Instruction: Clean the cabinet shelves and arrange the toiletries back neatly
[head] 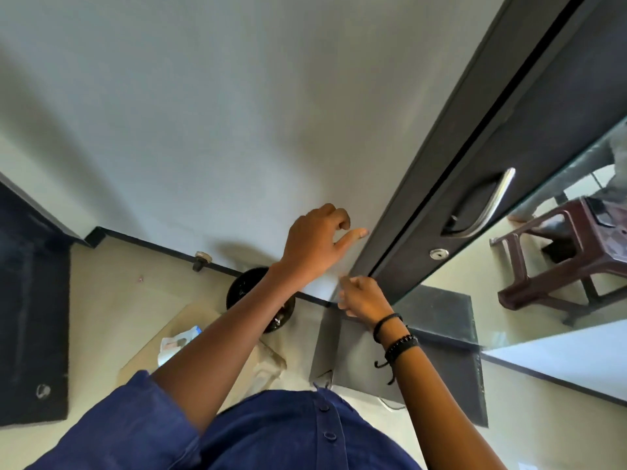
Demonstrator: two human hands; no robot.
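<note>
A dark grey cabinet door with a curved silver handle and a round lock stands to the right against the white wall. A mirror panel sits below and beside it. My left hand is raised beside the door's left edge; its thumb points at that edge, its fingers are loosely curled and it holds nothing. Lower down, my right hand, with black bracelets on the wrist, pinches the thin edge at the mirror panel's lower corner. No shelves or toiletries are in view.
On the floor below are a black round bin, a cardboard sheet with a small packet on it, a black mat at the left and a door stopper. The mirror reflects a brown plastic stool.
</note>
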